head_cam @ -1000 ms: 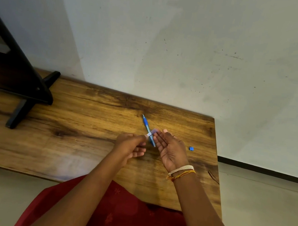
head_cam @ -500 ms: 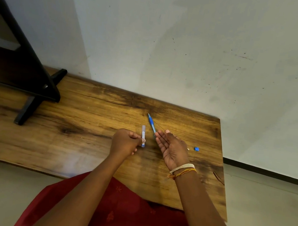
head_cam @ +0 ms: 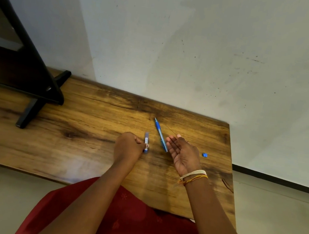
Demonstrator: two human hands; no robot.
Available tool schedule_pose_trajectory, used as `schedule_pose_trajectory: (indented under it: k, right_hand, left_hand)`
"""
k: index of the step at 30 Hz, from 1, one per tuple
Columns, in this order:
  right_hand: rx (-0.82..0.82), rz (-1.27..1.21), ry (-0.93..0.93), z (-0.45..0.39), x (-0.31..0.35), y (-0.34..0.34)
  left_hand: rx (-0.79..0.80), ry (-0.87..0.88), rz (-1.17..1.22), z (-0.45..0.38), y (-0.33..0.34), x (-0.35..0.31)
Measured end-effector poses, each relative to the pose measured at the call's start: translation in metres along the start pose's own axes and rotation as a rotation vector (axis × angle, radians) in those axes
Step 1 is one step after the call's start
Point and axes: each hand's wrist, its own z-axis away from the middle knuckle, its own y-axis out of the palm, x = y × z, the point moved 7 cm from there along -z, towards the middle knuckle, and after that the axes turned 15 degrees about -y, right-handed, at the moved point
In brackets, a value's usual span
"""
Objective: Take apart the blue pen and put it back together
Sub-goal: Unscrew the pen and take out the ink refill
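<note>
We have the blue pen in pieces. The long pen body [head_cam: 161,134] lies on the wooden worktop [head_cam: 93,114], its near end touching the fingertips [head_cam: 169,144] of our right hand [head_cam: 183,154], which is palm up, fingers spread, gripping nothing. Our left hand [head_cam: 129,146] is curled, pinching the lower end of a short clear sleeve [head_cam: 146,142]. A small blue cap [head_cam: 205,155] sits apart to the right. These parts look light, stiff, smooth plastic, likely to roll or slip; we judge it best to pinch the body mid-length, and the small cap by its sides.
</note>
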Motion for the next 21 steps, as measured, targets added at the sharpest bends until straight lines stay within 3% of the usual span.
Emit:
schedule_pose_trajectory:
  k: [5,10,13,21]
  right_hand:
    - [-0.036,-0.034,-0.044,-0.005,0.006,-0.008]
    - [-0.059,0.100,-0.199,-0.011,0.019,-0.020]
    - [-0.037,0.228,-0.330,-0.011,0.032,-0.024]
    - [0.006,0.461,-0.483,-0.009,0.049,-0.035]
  left_hand:
    - [-0.044,0.127,0.041,0.010,0.004,-0.016]
    - [0.018,0.108,0.080,0.017,0.024,-0.026]
    - [0.032,0.069,0.035,0.018,0.035,-0.028]
    - [-0.132,0.130,-0.208,0.020,0.046,-0.045]
